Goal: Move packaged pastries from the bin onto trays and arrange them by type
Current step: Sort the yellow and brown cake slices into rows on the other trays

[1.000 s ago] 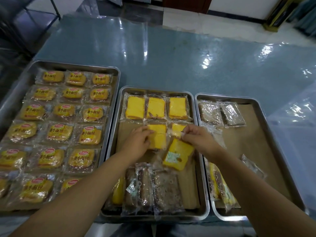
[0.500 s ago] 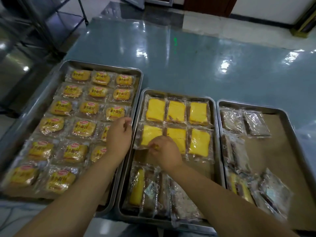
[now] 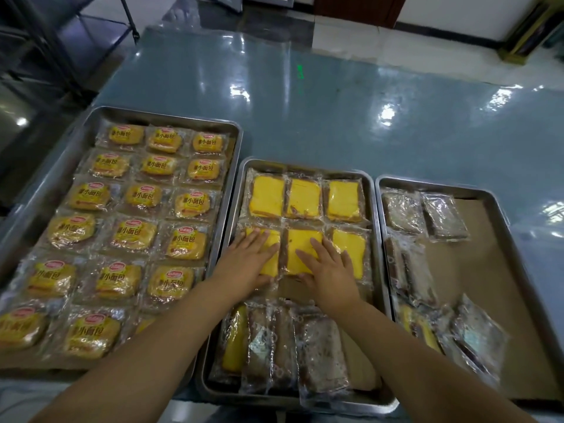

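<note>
Both hands are lying flat with the fingers straight and spread, gripping nothing. The left hand (image 3: 248, 261) is pressing down on the left yellow cake pack (image 3: 272, 268) in the second row of the middle tray (image 3: 305, 163), and the right hand (image 3: 331, 270) is doing the same on the centre pack (image 3: 302, 239) next to it. The third pack (image 3: 349, 248) is sitting just beside them, untouched. Looks to me like the squaring-up step, snugging this row against the back row of yellow slices (image 3: 303, 198).

The left tray (image 3: 164, 112) is looking full of round labelled buns (image 3: 137, 233). There's no sign of the bin anywhere.

Next, I'm guessing the jumble is getting sorted. The brown packs (image 3: 320, 346) and a yellow slice standing on edge (image 3: 236, 340) are crowding the near end of the middle tray, and more loose packs (image 3: 476, 337) are heaped in the right tray (image 3: 442, 183), where only two brown packs (image 3: 424, 215) are lined up. That'd mean lifting off, pinching one crinkly wrapper at a time and laying it flat with its own kind.
</note>
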The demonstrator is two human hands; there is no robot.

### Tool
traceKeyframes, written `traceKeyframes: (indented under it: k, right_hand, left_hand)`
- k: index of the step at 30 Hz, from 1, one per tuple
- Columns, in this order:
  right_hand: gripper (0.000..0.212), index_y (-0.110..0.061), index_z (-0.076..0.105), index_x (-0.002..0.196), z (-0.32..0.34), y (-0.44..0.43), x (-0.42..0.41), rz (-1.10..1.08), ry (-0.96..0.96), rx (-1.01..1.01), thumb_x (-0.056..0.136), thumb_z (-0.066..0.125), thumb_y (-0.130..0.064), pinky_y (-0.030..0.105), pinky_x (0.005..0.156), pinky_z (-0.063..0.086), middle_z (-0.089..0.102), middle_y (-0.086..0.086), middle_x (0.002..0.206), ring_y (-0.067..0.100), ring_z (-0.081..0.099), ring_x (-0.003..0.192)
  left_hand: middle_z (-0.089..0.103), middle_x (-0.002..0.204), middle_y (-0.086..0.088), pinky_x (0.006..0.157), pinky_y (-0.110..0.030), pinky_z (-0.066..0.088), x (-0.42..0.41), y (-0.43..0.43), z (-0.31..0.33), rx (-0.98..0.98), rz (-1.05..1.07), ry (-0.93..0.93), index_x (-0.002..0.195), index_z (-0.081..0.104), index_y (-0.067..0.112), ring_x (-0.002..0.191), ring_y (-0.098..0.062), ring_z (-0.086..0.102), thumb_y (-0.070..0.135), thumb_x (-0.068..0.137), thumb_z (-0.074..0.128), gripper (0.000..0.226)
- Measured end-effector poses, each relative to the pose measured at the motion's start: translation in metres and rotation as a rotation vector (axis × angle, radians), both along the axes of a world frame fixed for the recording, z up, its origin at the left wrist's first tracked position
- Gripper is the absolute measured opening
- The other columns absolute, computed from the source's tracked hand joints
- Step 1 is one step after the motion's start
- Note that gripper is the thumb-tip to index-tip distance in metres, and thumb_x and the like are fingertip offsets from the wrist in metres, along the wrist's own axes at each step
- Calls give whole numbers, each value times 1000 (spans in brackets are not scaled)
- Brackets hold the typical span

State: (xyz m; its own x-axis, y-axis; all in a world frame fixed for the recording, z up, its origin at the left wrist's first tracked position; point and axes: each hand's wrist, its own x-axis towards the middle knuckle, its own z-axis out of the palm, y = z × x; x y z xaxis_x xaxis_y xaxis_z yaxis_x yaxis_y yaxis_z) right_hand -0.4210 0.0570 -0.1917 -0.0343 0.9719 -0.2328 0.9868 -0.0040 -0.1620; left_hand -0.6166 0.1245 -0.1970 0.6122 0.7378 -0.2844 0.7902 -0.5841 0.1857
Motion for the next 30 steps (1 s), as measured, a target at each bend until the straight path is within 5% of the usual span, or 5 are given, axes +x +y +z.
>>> traceKeyframes:
  k: [6,13,23,27,30]
  right_hand:
    - [49,-36,28,144,-1,-4,9,37,44,-2,97,44,-37,50,116,6,10,-1,158,20,-1,146]
    - [51,-6,34,142,1,-22,32,-126,96,93,97,45,-27,37,115,18,27,14,152,27,19,142]
    - [47,-14,40,140,12,-34,53,-41,138,10,94,50,-15,33,111,27,23,3,154,21,20,142]
    - [35,-6,64,115,29,-50,43,60,220,136,80,59,-3,43,92,47,61,13,121,33,54,110]
    - [37,-11,64,116,30,-66,35,91,320,42,79,63,-10,36,93,44,64,8,114,27,52,108]
  left_hand:
    - [-4,158,-4,114,-38,-6,6,3,0,46,30,-14,150,8,27,144,-21,-8,47,90,51,76]
    - [4,158,1,110,-31,-12,27,-4,-2,29,-34,-196,148,19,30,144,-15,-5,39,93,49,63]
    - [6,158,2,113,-37,-6,41,0,-4,50,-36,-132,148,19,31,144,-18,-1,40,92,52,65]
    - [12,158,0,114,-35,0,39,-5,-3,27,-10,-199,146,28,29,144,-17,1,35,91,55,62]
    - [24,155,0,113,-34,5,40,-18,2,42,30,-295,141,39,27,144,-16,7,29,91,55,52]
